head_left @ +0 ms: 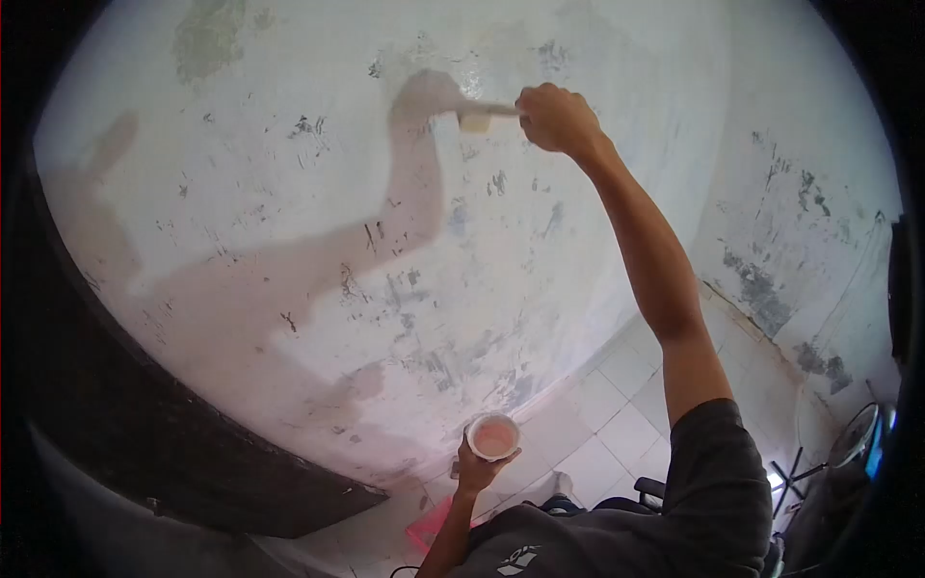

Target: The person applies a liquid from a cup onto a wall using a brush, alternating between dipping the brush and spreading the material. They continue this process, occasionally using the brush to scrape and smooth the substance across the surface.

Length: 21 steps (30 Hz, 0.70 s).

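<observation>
My right hand (pixel 559 118) is stretched out high against the wall, its fingers wrapped round the handle of a paintbrush (pixel 475 122). The brush's pale, cream-coloured head points left and lies close to the wall surface, near a wet, shiny patch. Low in front of my body, my left hand (pixel 479 469) holds a white cup (pixel 494 438) from below and the side. A pinkish liquid that looks like paint fills part of it. The whitish wall (pixel 318 207) shows many grey scuffs and bare spots, and the shadow of my arm falls across it.
A second scuffed wall (pixel 785 241) meets this one at the right. Pale tiles (pixel 621 424) cover the floor. A dark, curved-looking surface (pixel 193 433) borders the lower left, and a pink item (pixel 431 525) lies by my left forearm. A fan-like round object (pixel 856 433) stands at lower right.
</observation>
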### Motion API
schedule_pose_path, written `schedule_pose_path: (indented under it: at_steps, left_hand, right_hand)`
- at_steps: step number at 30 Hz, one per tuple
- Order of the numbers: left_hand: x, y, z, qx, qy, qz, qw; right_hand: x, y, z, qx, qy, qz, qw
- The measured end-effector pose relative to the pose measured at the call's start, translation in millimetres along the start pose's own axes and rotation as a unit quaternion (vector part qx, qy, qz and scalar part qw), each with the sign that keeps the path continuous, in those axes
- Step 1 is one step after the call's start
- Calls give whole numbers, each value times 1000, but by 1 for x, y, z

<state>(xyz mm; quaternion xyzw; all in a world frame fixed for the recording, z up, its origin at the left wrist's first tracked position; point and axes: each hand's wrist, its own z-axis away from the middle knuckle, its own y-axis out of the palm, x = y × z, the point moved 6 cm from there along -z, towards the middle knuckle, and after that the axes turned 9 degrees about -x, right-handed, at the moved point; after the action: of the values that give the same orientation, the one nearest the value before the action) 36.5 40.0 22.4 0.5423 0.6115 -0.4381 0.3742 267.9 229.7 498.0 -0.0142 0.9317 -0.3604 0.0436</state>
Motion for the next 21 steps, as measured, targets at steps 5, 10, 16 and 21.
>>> schedule_pose_path:
  at_steps: [5, 10, 16, 21]
  left_hand:
    - [-2, -5, -3, -12, 0, 27, 1000]
    - [6, -6, -10, -9, -17, 40, 999]
    - [-3, -6, -19, -20, 9, 31, 999]
    - [-7, -2, -14, -1, -16, 51, 999]
  right_hand:
    - [1, -1, -24, -128, 33, -16, 991]
    - [6, -15, -52, -197, 58, -6, 979]
    - [-4, -28, -92, -240, 39, 29, 970]
    - [-15, -46, -84, -278, 60, 10, 959]
